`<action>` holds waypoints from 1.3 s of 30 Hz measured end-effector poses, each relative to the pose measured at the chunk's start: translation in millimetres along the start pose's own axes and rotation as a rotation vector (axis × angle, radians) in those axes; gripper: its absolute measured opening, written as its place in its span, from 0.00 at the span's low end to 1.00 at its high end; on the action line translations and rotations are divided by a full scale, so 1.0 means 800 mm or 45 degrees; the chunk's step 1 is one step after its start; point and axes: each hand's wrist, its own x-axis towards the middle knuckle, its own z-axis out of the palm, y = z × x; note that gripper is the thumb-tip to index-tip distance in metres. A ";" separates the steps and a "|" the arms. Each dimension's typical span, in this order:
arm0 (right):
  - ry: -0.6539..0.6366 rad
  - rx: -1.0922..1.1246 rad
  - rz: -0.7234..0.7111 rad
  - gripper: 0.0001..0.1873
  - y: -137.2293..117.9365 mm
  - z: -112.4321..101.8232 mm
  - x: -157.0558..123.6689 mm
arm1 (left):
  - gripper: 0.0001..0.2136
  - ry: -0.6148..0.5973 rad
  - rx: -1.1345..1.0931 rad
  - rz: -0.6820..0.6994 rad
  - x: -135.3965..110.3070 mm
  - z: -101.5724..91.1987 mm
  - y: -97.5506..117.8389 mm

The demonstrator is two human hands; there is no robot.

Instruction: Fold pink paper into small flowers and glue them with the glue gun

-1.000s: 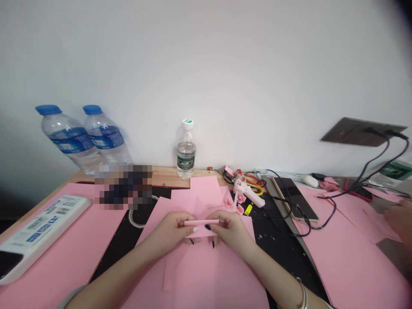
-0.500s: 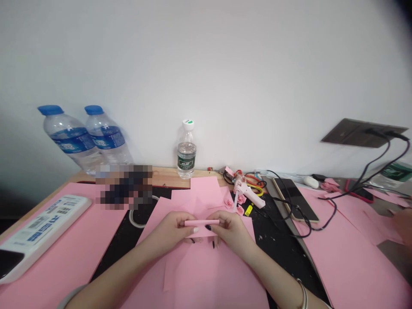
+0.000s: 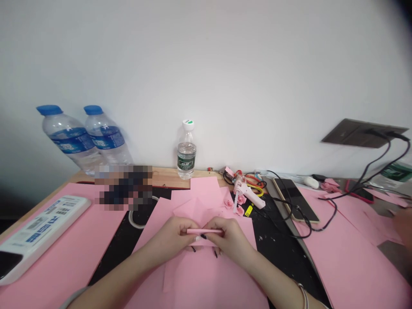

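A small piece of pink paper (image 3: 207,242), its upper edge folded or rolled into a narrow band, spans the space between my two hands. My left hand (image 3: 178,234) pinches its left end, thumb on the near face and fingers partly behind. On the other end, my right hand (image 3: 228,236) is closed the same way; the two thumb tips nearly meet at the middle. Below the hands lie larger pink sheets (image 3: 206,283). Beyond the right hand, several pink paper roses (image 3: 228,203) sit beside a pale pink glue gun (image 3: 252,198).
Two large water bottles (image 3: 72,139) lean on the wall, and a small bottle (image 3: 186,154) stands at the back. A white device (image 3: 48,231) rests on pink sheets at left. Black cables (image 3: 299,210) cross a phone (image 3: 294,199) at right. Another person's hand (image 3: 403,225) shows at the right edge.
Both hands have come slightly nearer to me with the paper, and the thumbs have closed in on each other. The paper's upper band now looks narrower.
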 end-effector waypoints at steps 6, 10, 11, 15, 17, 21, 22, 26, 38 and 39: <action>0.028 -0.173 -0.217 0.08 -0.010 0.000 -0.002 | 0.07 -0.065 -0.003 -0.014 -0.001 0.002 -0.007; 0.001 -0.149 -0.239 0.10 -0.013 -0.001 -0.002 | 0.06 -0.078 -0.009 -0.033 -0.001 0.003 -0.008; -0.001 -0.136 -0.228 0.10 -0.013 -0.001 -0.001 | 0.05 -0.072 -0.006 -0.033 0.000 0.003 -0.009; 0.089 -0.073 -0.131 0.13 -0.013 0.000 0.001 | 0.04 -0.069 -0.031 -0.058 0.000 0.003 -0.007; 0.147 -0.026 -0.072 0.16 -0.013 -0.001 0.003 | 0.03 -0.060 -0.054 -0.070 0.000 0.002 -0.003; 0.162 0.053 -0.051 0.17 -0.011 -0.004 0.005 | 0.03 -0.029 -0.061 -0.091 -0.001 0.000 0.007; 0.166 0.072 -0.054 0.17 -0.010 -0.004 0.006 | 0.03 -0.023 -0.064 -0.088 -0.001 -0.001 0.008; 0.261 0.137 -0.027 0.20 -0.008 -0.007 0.005 | 0.03 -0.036 -0.133 -0.090 0.001 -0.005 0.008; 0.175 0.147 -0.125 0.16 -0.005 -0.002 -0.001 | 0.07 0.114 -0.091 0.091 0.000 -0.002 0.008; 0.143 0.147 -0.124 0.15 -0.005 -0.001 -0.002 | 0.07 0.141 -0.025 0.132 0.000 -0.001 0.009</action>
